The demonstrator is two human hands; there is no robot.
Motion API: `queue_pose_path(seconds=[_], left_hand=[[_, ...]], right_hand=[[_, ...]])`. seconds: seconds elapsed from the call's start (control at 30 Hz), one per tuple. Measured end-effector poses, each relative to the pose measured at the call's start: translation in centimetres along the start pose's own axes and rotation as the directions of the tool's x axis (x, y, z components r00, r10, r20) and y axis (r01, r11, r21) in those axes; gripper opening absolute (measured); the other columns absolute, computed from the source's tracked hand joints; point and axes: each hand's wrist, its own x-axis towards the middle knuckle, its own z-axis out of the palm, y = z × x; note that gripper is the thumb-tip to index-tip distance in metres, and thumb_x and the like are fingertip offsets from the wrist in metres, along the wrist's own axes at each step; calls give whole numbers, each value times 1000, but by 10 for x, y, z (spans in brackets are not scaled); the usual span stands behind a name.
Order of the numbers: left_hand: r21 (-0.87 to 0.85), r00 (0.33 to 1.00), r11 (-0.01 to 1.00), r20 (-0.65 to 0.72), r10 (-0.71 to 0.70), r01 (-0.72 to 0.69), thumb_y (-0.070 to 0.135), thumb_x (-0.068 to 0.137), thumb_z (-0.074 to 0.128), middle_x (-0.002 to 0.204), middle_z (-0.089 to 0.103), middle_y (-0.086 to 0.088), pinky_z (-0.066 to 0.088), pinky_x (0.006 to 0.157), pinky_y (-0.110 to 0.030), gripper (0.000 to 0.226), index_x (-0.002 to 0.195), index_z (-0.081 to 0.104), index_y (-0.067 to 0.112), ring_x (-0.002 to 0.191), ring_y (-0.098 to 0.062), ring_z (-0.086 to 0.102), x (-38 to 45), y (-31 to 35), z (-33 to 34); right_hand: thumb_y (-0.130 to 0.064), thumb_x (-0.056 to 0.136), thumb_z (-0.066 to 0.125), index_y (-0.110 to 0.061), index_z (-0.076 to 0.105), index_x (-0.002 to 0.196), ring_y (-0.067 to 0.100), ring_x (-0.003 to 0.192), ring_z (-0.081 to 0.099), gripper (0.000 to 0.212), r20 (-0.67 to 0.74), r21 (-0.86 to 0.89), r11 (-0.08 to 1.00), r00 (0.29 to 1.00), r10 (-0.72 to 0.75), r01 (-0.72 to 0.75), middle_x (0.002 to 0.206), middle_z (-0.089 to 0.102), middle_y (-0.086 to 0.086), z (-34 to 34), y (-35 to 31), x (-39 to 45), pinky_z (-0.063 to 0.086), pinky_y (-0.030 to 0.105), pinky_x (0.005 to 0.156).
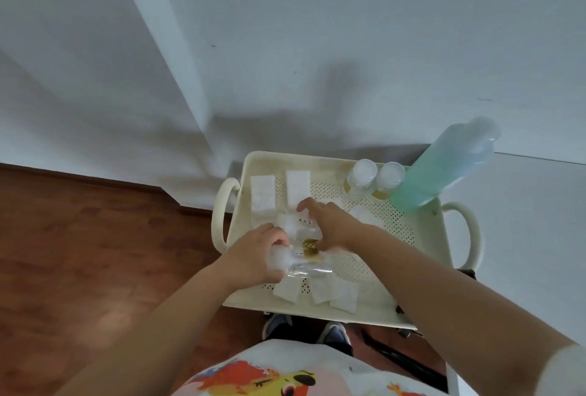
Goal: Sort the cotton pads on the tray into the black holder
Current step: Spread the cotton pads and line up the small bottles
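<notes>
**Soft pads, gentle pinches**

Nearest to us is a shirt with bright cartoon birds, and two shoes peek out under the cream tray.

Cotton pads lie on the tray. Some sit at its 6 o'clock edge, and two neat white stacks wait near 11 o'clock. They look very light, soft and floppy. They would not break, but they could bend or stick together, so I think a soft pinch at one edge is best.

The left hand has its fingers curled round a white, blurry thing, likely pads. The right hand reaches over the middle, fingers bent down onto something clear; I cannot tell if it grips. No black holder shows plainly.

At 1 o'clock stand a tall blue-green bottle and two small jars.
</notes>
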Motion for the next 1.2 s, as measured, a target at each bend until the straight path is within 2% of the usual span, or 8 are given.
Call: queue_pose_path(seconds=[0.2, 0.33, 0.43, 0.57, 0.7, 0.77, 0.97, 1.2], left_hand=[[-175, 990, 975, -62, 130, -139, 39, 67, 76, 108, 43, 29, 51, 73, -11, 52, 115, 56, 42, 104, 7, 47, 19, 27, -19], [-212, 979, 967, -177, 105, -142, 33, 69, 81, 107, 43, 28, 56, 74, -17, 52, 114, 57, 42, 101, -3, 54, 46, 43, -33], [-209, 960, 972, -277, 43, -104, 35, 68, 80, 107, 42, 27, 57, 76, -25, 53, 114, 56, 42, 98, -4, 56, 69, 53, -42], [-161, 938, 983, -346, 33, -93, 37, 68, 78, 110, 45, 16, 43, 72, -11, 52, 115, 56, 37, 100, -8, 53, 92, 57, -46], [-94, 932, 991, -358, 58, -98, 35, 70, 78, 108, 44, 11, 40, 77, -18, 53, 118, 56, 32, 95, -10, 52, 108, 54, -52], [-61, 933, 993, -352, 75, -103, 30, 71, 78, 107, 41, 11, 40, 75, -19, 53, 120, 56, 30, 90, -10, 52, 116, 53, -56], [41, 950, 994, -293, 111, -103, 18, 75, 76, 110, 39, 6, 39, 77, -20, 56, 127, 54, 22, 88, -13, 52, 138, 52, -57], [75, 954, 991, -271, 125, -108, 22, 78, 74, 113, 41, 1, 40, 81, -21, 57, 131, 53, 19, 92, -15, 53, 145, 47, -58]], right_hand=[[-12, 57, 79, -58, 14, 134, 5, 69, 55, 111, -329, 320, 947, 936, 124, -13, 101, 48, -11, -29, 14, -37, 44, 17, 57], [-25, 62, 81, -47, 33, 120, 19, 89, 60, 78, -464, 388, 922, 864, 193, 2, 106, 56, -4, -49, 17, -45, 53, 31, 72], [-31, 64, 80, -39, 36, 110, 16, 84, 62, 64, -472, 402, 912, 835, 283, -82, 95, 62, -2, -60, 17, -44, 52, 28, 62], [-37, 61, 78, -34, 35, 111, 15, 80, 56, 66, -477, 305, 942, 834, 278, -140, 93, 55, -3, -63, 19, -36, 40, 21, 55], [-50, 58, 76, -33, 42, 120, 22, 112, 38, 73, -504, 30, 967, 832, 234, -254, 118, 47, -6, -64, 22, -20, 32, 34, 87], [-56, 58, 74, -39, 42, 123, 23, 117, 28, 74, -536, -79, 938, 807, 246, -338, 129, 41, -7, -64, 25, -12, 25, 38, 92], [-51, 64, 74, -39, 41, 126, 27, 131, 15, 71, -518, -192, 885, 810, 276, -424, 150, 22, -3, -59, 32, 14, 18, 45, 103], [-39, 72, 72, -40, 36, 127, 29, 135, 10, 66, -523, -203, 855, 791, 317, -477, 152, 19, -1, -56, 34, 27, 14, 47, 105]])
